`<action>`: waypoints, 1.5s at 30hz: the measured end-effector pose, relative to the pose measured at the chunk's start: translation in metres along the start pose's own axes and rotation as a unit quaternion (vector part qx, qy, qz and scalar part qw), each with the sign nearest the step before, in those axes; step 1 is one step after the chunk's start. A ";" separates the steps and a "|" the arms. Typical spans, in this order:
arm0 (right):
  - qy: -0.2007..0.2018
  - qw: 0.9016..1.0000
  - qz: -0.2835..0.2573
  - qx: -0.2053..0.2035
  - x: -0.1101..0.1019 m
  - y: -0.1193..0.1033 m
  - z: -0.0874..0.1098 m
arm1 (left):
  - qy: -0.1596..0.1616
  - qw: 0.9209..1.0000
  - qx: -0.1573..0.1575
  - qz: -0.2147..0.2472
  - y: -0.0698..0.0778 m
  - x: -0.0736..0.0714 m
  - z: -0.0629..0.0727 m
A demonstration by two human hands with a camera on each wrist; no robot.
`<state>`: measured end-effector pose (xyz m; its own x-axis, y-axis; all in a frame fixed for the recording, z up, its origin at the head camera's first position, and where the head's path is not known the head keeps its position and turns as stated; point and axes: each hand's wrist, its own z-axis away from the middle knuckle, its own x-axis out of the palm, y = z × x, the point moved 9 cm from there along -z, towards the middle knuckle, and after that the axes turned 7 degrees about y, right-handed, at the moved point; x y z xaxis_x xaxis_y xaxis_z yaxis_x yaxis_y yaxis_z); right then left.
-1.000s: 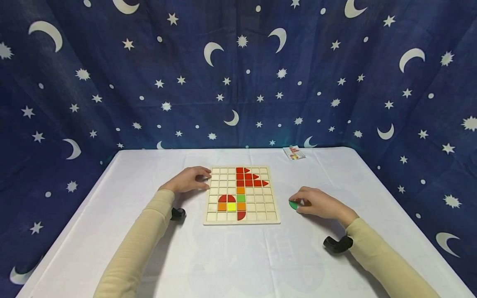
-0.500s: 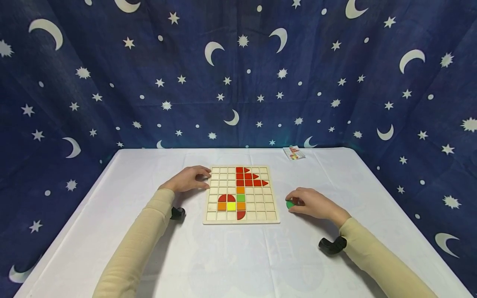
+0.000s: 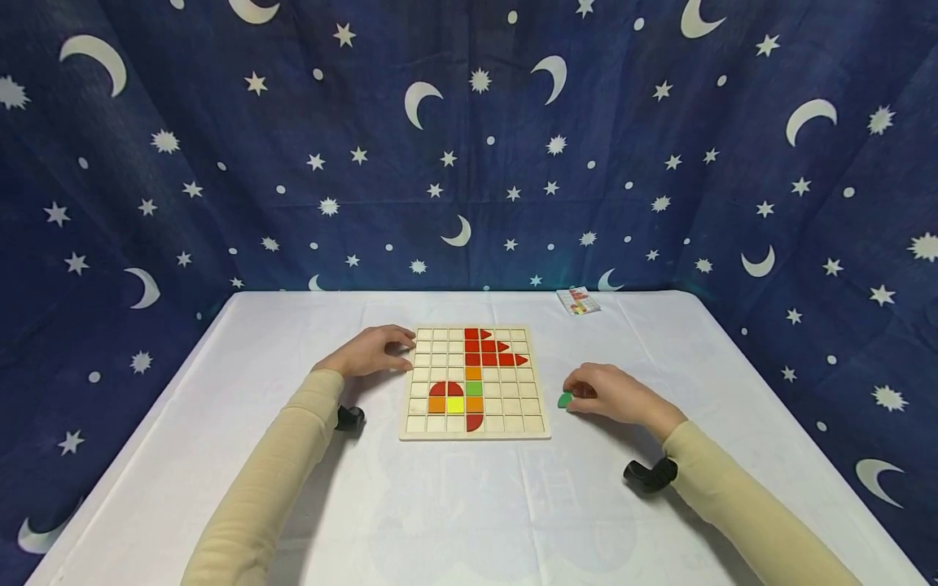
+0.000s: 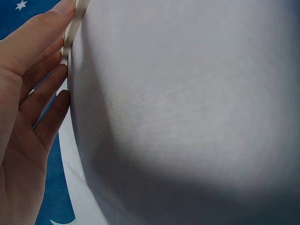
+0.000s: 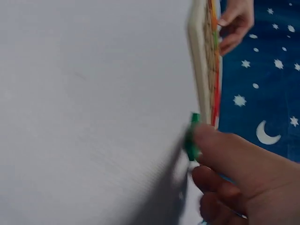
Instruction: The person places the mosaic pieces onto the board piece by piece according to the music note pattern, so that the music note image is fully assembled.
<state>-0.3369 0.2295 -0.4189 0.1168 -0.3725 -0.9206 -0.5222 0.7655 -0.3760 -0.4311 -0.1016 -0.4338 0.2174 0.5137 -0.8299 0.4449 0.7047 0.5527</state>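
Note:
A pale wooden grid board lies on the white cloth, bearing red, orange, green and yellow tiles. My left hand rests at the board's left edge, thumb and fingertips touching it, fingers fairly straight; in the left wrist view the board's edge shows at the fingertips. To the right of the board, my right hand pinches a green tile with a curved edge between thumb and fingers. The right wrist view shows this green tile edge-on and blurred, partly behind the thumb.
A small card printed with a coloured tile pattern lies at the back right of the table. Behind the table hangs a dark blue curtain with moons and stars. Black wrist mounts stick out beside both forearms.
My right hand has moved slightly left towards the board with the green tile, which now shows at a different angle in the fingers. The left hand and the board's tiles stay put.

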 end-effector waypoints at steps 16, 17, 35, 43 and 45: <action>-0.008 1.000 0.015 0.005 0.006 0.000 -0.002 | 0.002 1.000 0.014 -0.001 0.001 0.001 0.002; -0.008 1.000 0.015 0.007 0.007 0.000 -0.003 | 0.002 1.000 0.014 -0.001 0.001 0.001 0.002; -0.035 0.999 -0.025 -0.007 0.010 -0.007 -0.005 | 0.001 1.000 -0.003 0.005 0.000 0.000 0.000; -0.032 0.999 -0.028 -0.003 0.011 -0.007 -0.006 | 0.002 1.000 0.002 0.003 0.002 -0.001 0.001; -0.028 0.999 -0.024 -0.005 0.011 -0.007 -0.006 | 0.002 1.000 0.004 0.003 0.002 -0.001 0.001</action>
<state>-0.3367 0.2166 -0.4257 0.1887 -0.3787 -0.9061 -0.5232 0.7420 -0.4192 -0.4288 -0.1010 -0.4321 0.2167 0.5206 -0.8258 0.4498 0.6975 0.5578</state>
